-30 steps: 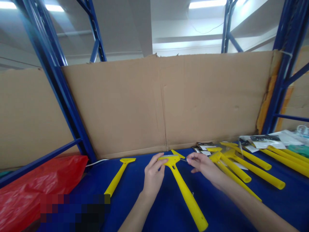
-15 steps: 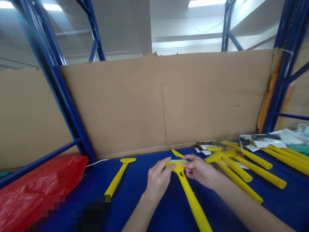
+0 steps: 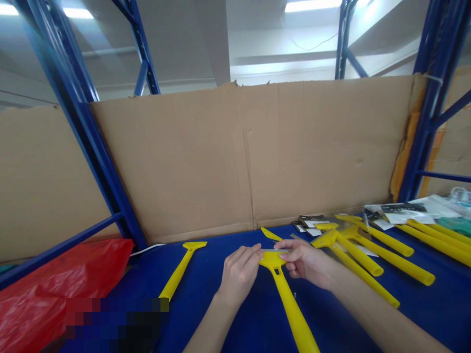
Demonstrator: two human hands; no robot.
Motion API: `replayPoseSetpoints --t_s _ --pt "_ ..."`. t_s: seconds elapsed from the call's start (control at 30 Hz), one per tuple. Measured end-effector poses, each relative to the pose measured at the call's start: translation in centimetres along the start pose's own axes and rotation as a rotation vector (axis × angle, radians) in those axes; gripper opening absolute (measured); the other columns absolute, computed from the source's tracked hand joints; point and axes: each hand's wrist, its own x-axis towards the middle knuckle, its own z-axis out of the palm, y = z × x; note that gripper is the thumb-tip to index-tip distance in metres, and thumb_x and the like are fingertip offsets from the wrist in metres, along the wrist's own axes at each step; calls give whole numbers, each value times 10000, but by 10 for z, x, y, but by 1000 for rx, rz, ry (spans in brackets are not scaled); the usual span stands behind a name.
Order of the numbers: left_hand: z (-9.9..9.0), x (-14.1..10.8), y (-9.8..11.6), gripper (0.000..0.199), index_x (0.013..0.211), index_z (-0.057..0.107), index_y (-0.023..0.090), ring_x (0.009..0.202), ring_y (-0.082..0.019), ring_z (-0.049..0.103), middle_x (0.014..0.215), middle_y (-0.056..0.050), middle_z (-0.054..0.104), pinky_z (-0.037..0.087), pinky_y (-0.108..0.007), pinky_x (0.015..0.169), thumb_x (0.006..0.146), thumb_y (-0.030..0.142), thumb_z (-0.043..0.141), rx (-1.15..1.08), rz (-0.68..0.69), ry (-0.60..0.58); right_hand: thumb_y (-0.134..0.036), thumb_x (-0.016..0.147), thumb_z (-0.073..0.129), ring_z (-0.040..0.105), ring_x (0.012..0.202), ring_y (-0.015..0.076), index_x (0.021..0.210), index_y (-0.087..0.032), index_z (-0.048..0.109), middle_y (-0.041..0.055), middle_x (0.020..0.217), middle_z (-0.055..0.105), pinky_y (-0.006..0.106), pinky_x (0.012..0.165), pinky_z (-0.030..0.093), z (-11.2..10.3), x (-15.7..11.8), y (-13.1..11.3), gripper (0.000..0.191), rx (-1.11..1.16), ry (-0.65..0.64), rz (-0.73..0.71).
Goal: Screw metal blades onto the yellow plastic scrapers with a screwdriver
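A yellow long-handled scraper [image 3: 289,304] lies between my hands, its wide head away from me and its handle running toward the lower edge of view. Along the head's far edge sits a thin grey blade [image 3: 274,250]. My left hand [image 3: 241,272] is closed at the head's left end, fingertips on its edge. The thumb and fingers of my right hand [image 3: 303,260] pinch the right end of the head and blade. Just beyond the hands is a small yellow head piece [image 3: 271,234] on the blue surface.
Another yellow scraper [image 3: 180,269] lies to the left, near a red plastic bag [image 3: 73,274]. Several yellow scrapers [image 3: 390,257] and black-and-white packets [image 3: 311,224] are at the right. A cardboard panel [image 3: 191,162] and blue rack posts [image 3: 106,162] stand behind the blue surface [image 3: 198,314].
The scraper's head has come slightly nearer to me. My left thumb has moved off the top of the head to its left end, while the right hand keeps its pinch.
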Motion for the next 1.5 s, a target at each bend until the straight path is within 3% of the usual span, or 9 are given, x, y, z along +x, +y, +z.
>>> replayPoseSetpoints --t_s 0.23,0.37,0.5,0.67,0.83,1.0,1.1,1.2,1.5 --pt "-1 1 3 237 847 691 182 708 -157 673 896 -81 738 573 -284 674 880 96 473 39 34 12 -50 514 614 236 379 23 763 -187 544 -108 466 385 190 420 147 1 1 5 292 39 -15 -35" --pt "-2 3 3 209 827 684 169 695 -152 663 885 -77 737 564 -268 645 872 91 495 81 34 37 -65 509 657 340 436 46 815 -174 603 -61 556 505 207 438 241 5 0 9 330 80 4 -165" --pt "-3 5 3 208 821 679 161 712 -152 670 879 -80 737 563 -258 642 871 80 494 74 35 48 -102 497 678 309 415 35 784 -161 635 -73 520 486 208 420 264 8 -1 12 296 82 19 -262" --pt "-2 3 3 251 836 689 181 735 -146 678 891 -76 738 571 -250 666 893 106 457 87 -7 33 -202 591 715 434 412 53 838 -184 646 -60 611 561 225 431 358 9 -4 12 257 -76 22 -407" --pt "0 0 3 246 865 694 181 757 -150 683 922 -81 739 576 -255 688 892 107 461 83 -6 8 -191 577 744 461 405 33 823 -197 654 -62 660 586 201 417 388 5 -4 12 262 -51 5 -423" --pt "0 1 3 245 820 696 183 746 -152 699 900 -66 747 582 -244 682 882 100 474 75 -59 23 -295 615 770 555 465 97 753 -176 675 -32 600 599 212 384 460 0 0 13 206 -322 32 -538" --pt "1 1 3 263 823 698 182 779 -158 709 899 -67 748 588 -250 717 877 83 460 53 -104 41 -328 606 780 600 523 117 740 -163 695 35 805 649 219 346 493 -2 -1 15 228 -427 37 -597" --pt "1 1 3 264 830 699 173 797 -164 712 891 -74 748 589 -254 732 873 73 458 42 -109 38 -332 624 768 597 521 98 704 -163 685 59 960 618 211 319 502 -2 -3 17 205 -442 36 -605" --pt "2 -1 2 284 825 683 161 779 -149 709 913 -78 745 586 -244 718 882 57 424 50 -51 23 -273 664 671 581 549 112 672 -168 610 22 832 586 177 276 455 6 -2 21 122 -458 94 -465"
